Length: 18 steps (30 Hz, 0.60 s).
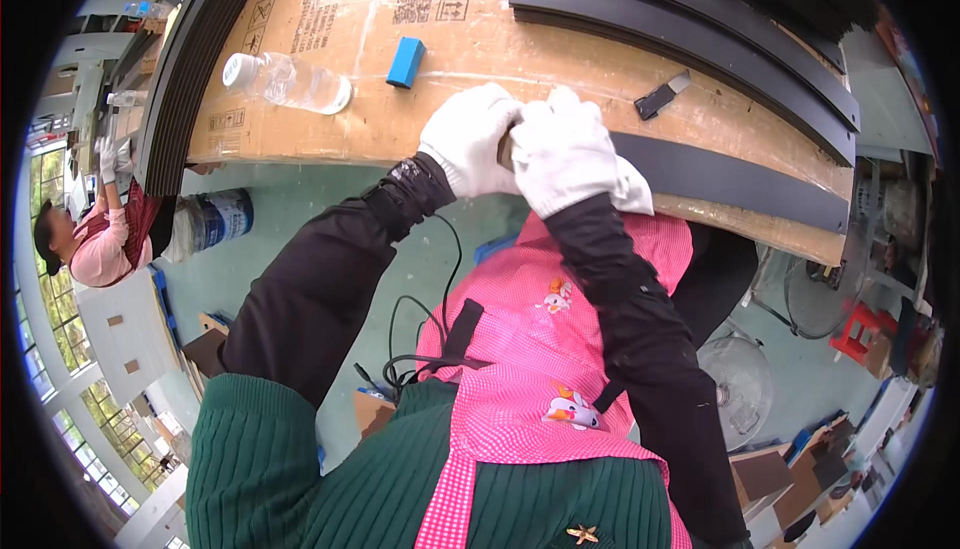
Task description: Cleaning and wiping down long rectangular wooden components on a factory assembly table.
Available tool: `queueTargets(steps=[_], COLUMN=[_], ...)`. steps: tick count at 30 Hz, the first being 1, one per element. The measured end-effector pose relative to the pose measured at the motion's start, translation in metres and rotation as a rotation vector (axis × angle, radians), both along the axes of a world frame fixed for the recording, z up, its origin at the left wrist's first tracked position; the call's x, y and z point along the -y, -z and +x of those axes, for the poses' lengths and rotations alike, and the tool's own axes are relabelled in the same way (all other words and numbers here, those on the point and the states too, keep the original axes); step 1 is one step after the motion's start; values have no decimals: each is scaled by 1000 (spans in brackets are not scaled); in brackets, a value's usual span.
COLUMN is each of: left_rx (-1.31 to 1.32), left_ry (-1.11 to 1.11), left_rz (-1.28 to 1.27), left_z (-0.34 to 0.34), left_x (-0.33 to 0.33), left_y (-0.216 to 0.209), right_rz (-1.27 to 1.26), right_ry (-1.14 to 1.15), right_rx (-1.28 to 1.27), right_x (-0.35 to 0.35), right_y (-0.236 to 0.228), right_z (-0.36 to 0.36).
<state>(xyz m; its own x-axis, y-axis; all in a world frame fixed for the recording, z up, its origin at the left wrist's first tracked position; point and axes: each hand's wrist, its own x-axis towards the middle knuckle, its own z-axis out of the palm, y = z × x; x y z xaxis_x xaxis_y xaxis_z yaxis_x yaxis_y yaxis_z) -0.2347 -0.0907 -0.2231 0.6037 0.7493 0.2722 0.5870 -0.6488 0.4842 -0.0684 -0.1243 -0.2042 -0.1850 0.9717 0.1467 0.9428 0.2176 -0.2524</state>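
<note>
My left hand [470,139] and my right hand [565,152], both in white knit gloves, meet at the near edge of a cardboard-covered table [370,19]. Their fingers are bent and closed. Between them shows a sliver of something small and brownish, mostly hidden by the gloves, so its kind cannot be made out. A long dark flat board [740,177] lies along the near edge, its left end reaching behind my right hand. Beyond the hands are a blue block [405,62] and a short black-handled blade tool [662,97].
A clear plastic bottle [290,84] lies on its side at the left. Stacked dark boards stand at the left edge [190,79] and far right [680,24]. A fan [735,389] is on the floor at right. Another person [95,234] works at far left.
</note>
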Motion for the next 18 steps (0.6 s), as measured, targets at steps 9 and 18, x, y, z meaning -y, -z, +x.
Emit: queueTargets(steps=[9,18], left_rx=[-10,-35], left_ry=[12,39], left_rz=[-66,82], left_z=[1,-2], left_x=[0,-4], left_y=[-8,9], right_rz=[131,-108], right_ry=[399,28], right_rx=[23,32], right_x=[34,11], right_y=[19,-4], right_z=[190,-15])
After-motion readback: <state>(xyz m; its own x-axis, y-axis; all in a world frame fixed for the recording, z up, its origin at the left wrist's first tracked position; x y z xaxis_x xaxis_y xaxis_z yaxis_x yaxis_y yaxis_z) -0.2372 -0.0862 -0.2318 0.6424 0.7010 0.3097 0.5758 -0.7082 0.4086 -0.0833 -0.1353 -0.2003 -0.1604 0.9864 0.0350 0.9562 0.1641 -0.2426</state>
